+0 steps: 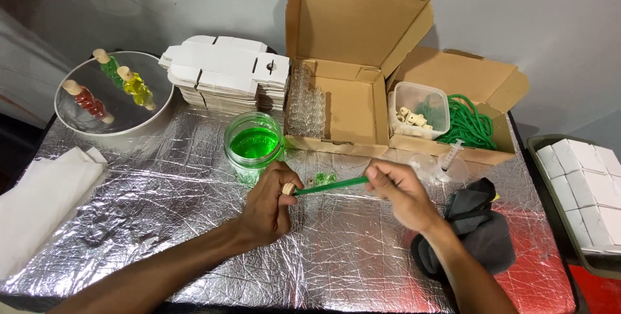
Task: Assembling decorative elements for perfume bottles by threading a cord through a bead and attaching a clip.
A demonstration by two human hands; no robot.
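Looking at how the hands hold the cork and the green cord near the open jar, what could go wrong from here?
1. The open jar of green liquid stands just beyond the left hand; a forward bump could perhaps spill it on the foil-covered table.
2. The cork is pinched only at the fingertips and might slip.
3. The green cord held by the right hand may pull free of the cork.

Both forearms are bare, no sleeves showing; the left hand [268, 201] and right hand [400, 191] wear no gloves or rings.
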